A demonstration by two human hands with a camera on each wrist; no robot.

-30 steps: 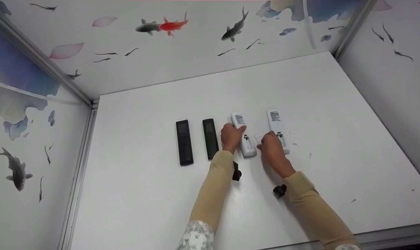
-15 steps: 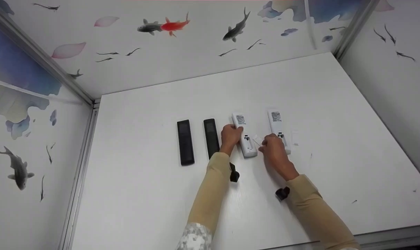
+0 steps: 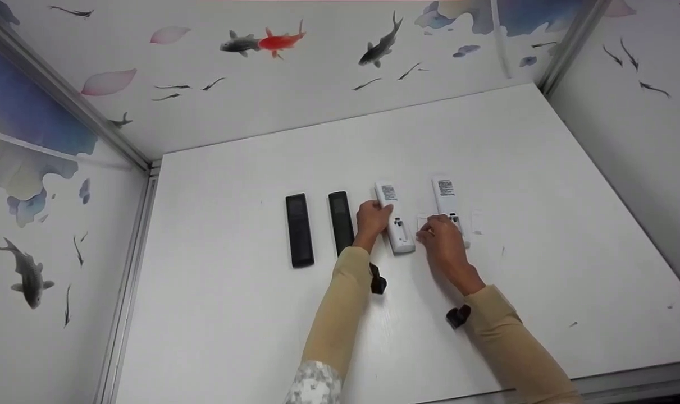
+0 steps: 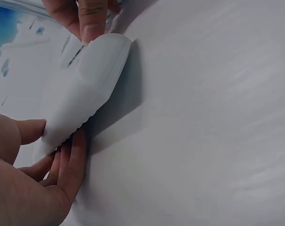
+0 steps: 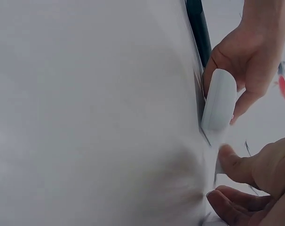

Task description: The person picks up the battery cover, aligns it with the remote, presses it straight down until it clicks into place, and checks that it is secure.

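Small pale piece (image 3: 422,219) is turning straighter since half a second ago, sitting at the right hand's (image 3: 445,241) fingertips; thumb and fingers are pinching it. Left hand (image 3: 372,219) is gripping the white remote (image 3: 397,220), thumb one side, fingers other. Second white remote (image 3: 445,196) is lying partly behind the right hand; nearer black remote (image 3: 341,219), farther black remote (image 3: 300,230) are lying left of the left hand.

Print (image 3: 389,193) on both white remotes (image 3: 402,242) (image 3: 442,206), illegibly small.
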